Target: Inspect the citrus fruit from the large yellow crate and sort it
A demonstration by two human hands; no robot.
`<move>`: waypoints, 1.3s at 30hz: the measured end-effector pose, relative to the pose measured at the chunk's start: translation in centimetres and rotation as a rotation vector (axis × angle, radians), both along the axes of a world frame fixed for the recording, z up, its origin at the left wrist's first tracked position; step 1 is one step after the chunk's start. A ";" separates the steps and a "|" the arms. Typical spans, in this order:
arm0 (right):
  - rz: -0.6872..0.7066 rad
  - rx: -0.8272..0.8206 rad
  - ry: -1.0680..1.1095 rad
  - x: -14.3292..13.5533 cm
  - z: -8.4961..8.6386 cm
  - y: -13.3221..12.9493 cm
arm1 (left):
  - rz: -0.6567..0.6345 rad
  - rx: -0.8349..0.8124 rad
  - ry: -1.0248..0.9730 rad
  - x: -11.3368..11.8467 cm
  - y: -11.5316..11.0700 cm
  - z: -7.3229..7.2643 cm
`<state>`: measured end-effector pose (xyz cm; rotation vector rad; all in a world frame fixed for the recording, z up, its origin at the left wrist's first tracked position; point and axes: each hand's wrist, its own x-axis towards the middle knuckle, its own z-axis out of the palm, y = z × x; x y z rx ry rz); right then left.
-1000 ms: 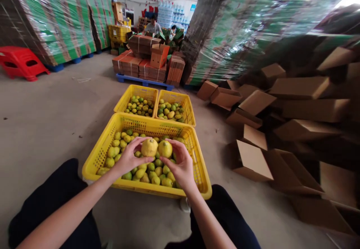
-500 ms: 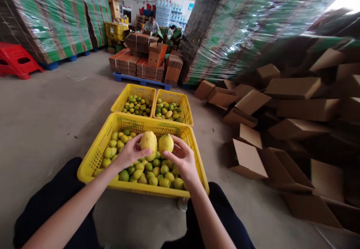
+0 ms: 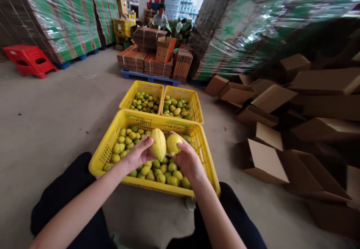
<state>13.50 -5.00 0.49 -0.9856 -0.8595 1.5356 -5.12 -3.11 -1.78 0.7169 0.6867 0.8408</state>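
Note:
Over the large yellow crate [image 3: 157, 189] I hold two lemons side by side. My left hand [image 3: 140, 153] grips a long, ridged yellow lemon [image 3: 158, 144] between thumb and fingers. A smaller, rounder lemon [image 3: 173, 144] is held in my right hand [image 3: 188, 159], its thumb on the near side and most of the fingers hidden behind the fruit. Below both hands, many yellow and green lemons [image 3: 172, 180] fill the crate's bottom. The crate stands between my knees.
Two smaller yellow crates [image 3: 203, 108] of lemons adjoin the far side. Flattened cartons [image 3: 135, 59] lie on a blue pallet beyond them. Cardboard boxes [image 3: 266, 159] are heaped at right, a red stool [image 3: 30, 59] stands at left. Wrapped stacks flank the room; a person [image 3: 160, 18] is at the back.
The whole scene has shifted to the right as my head turned slightly left. Both lemons have been tilted in my fingers, and both hands still hold them.

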 end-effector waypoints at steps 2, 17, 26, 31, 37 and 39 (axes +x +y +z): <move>0.003 0.012 -0.021 -0.2 -0.3 0.1 | 0.061 0.070 0.083 0.1 -0.3 0.4; 0.166 -0.154 -0.034 -2.4 -3.4 -0.5 | 0.019 0.419 0.411 -1.3 -1.0 0.8; 0.180 0.081 -0.066 -1.7 -1.2 -2.7 | -0.221 0.590 0.554 -1.9 -1.4 0.0; 0.141 0.085 -0.136 -1.7 -2.1 -2.8 | -0.094 0.776 0.563 -1.4 -1.9 0.9; -0.124 0.197 -0.460 0.1 -1.6 -1.0 | 0.262 0.673 0.555 -0.7 -1.6 0.0; -0.266 0.372 -0.792 0.5 -1.6 -0.9 | 0.312 0.694 0.591 -1.0 -1.5 0.0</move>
